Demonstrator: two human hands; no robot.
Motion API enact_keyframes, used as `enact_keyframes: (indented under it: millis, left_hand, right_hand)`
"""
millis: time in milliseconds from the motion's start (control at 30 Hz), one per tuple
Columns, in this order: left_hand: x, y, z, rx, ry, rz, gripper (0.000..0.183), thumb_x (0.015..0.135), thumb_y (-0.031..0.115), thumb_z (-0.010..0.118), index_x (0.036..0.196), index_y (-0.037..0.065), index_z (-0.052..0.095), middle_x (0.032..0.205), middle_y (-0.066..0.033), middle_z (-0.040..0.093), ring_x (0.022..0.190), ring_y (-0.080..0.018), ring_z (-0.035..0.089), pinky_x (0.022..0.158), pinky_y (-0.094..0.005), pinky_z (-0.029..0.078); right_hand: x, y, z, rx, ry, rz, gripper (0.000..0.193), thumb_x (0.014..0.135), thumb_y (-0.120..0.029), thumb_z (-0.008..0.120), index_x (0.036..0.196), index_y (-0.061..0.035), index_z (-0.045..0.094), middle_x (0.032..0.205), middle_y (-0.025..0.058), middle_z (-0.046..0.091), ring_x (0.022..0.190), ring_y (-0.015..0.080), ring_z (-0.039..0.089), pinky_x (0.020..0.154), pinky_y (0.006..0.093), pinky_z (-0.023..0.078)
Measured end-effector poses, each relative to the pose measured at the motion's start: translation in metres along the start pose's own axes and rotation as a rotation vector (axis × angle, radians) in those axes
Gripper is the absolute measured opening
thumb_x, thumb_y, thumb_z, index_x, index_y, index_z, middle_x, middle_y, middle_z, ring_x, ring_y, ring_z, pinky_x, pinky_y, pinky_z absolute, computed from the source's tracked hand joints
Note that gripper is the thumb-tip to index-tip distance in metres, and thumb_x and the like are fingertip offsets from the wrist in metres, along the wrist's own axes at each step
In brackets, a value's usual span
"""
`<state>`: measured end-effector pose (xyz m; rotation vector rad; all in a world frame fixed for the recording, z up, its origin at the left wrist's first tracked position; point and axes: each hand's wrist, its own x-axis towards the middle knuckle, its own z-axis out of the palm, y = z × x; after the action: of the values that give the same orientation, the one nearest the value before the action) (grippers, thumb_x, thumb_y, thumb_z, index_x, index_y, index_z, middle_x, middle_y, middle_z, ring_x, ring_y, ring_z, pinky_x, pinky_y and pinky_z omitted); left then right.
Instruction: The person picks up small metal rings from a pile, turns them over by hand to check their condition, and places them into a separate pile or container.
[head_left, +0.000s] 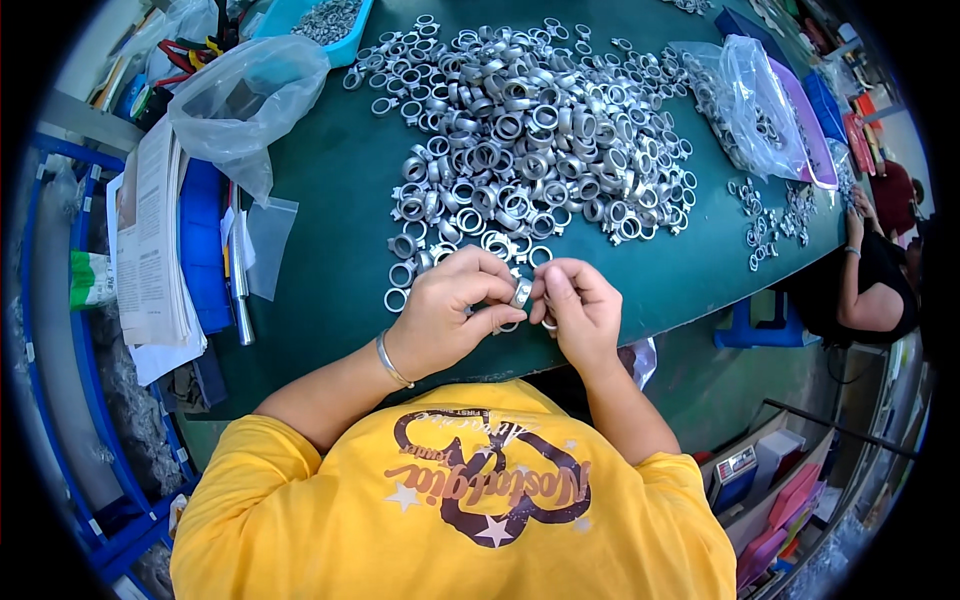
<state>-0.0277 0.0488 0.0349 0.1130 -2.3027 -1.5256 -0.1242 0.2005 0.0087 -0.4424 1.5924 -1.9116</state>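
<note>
Just in front of my chest, at the near edge of a big heap of grey metal rings point(540, 130), both hands meet. Thumb and fingers of my left hand point(450, 310) pinch one metal ring point(521, 292), tilted so its outer band shows. My right hand point(582, 312) is closed beside it, fingertips close to that ring. A small piece of pale metal point(549, 324) peeks out under the right fingers; its kind I cannot make out. Loose rings lie on the green table point(330, 250) right behind my left hand.
To the left are a clear plastic bag point(245, 100), papers point(150, 230) and a blue bin point(203, 240). A light-blue tray point(345, 50) of small parts stands at the back. On the right are a purple tray point(805, 120), scattered small parts point(765, 225) and another person point(875, 270).
</note>
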Motion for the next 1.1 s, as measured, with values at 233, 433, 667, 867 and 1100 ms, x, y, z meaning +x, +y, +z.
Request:
enact_keyframes:
  millis: [233, 433, 667, 867, 1100]
  left_hand:
    - [-0.003, 0.001, 0.002, 0.103, -0.029, 0.083, 0.015, 0.067, 0.001, 0.077, 0.077, 0.003, 0.065, 0.086, -0.0073, 0.059, 0.076, -0.0190, 0.059, 0.065, -0.0271, 0.048]
    - [-0.001, 0.004, -0.003, 0.110, 0.011, 0.079, 0.020, 0.069, -0.007, 0.072, 0.083, 0.003, 0.063, 0.093, -0.0073, 0.055, 0.070, -0.0151, 0.058, 0.060, -0.0224, 0.047]
    - [0.002, -0.006, -0.019, 0.231, -0.015, 0.041, 0.010, 0.074, -0.003, 0.069, 0.081, 0.002, 0.064, 0.083, -0.0070, 0.057, 0.069, -0.0170, 0.058, 0.060, -0.0248, 0.047]
    - [-0.004, -0.003, 0.006, 0.397, -0.146, 0.164, 0.018, 0.072, 0.002, 0.072, 0.087, 0.002, 0.062, 0.087, -0.0101, 0.057, 0.075, -0.0263, 0.060, 0.065, -0.0316, 0.049]
    - [0.000, -0.006, 0.012, 0.539, -0.079, 0.074, 0.020, 0.073, 0.000, 0.070, 0.089, 0.003, 0.059, 0.087, -0.0112, 0.054, 0.073, -0.0284, 0.059, 0.064, -0.0333, 0.049]
  right_hand:
    - [-0.005, -0.006, -0.005, 0.114, -0.277, 0.232, 0.032, 0.098, -0.030, 0.050, 0.092, -0.0009, 0.063, 0.075, 0.0027, 0.061, 0.060, 0.0056, 0.057, 0.046, 0.0164, 0.036]
    - [-0.021, -0.016, -0.036, -0.014, -0.321, 0.078, 0.031, 0.073, 0.004, 0.066, 0.103, 0.0001, 0.059, 0.094, 0.0072, 0.064, 0.080, 0.0125, 0.062, 0.071, 0.0254, 0.052]
    - [-0.075, -0.021, -0.138, -0.732, -0.179, 0.343, 0.029, 0.070, -0.004, 0.065, 0.098, -0.0010, 0.060, 0.088, 0.0084, 0.063, 0.074, 0.0140, 0.061, 0.066, 0.0272, 0.049]
    - [-0.077, -0.024, -0.132, -1.056, 0.155, 0.282, 0.016, 0.077, -0.011, 0.068, 0.085, 0.0026, 0.064, 0.069, 0.0131, 0.061, 0.059, 0.0189, 0.059, 0.057, 0.0301, 0.048]
    - [0.012, -0.012, -0.033, -0.894, 0.142, -0.548, 0.012, 0.075, -0.002, 0.067, 0.084, -0.0029, 0.059, 0.079, 0.0123, 0.061, 0.073, 0.0302, 0.060, 0.065, 0.0372, 0.049]
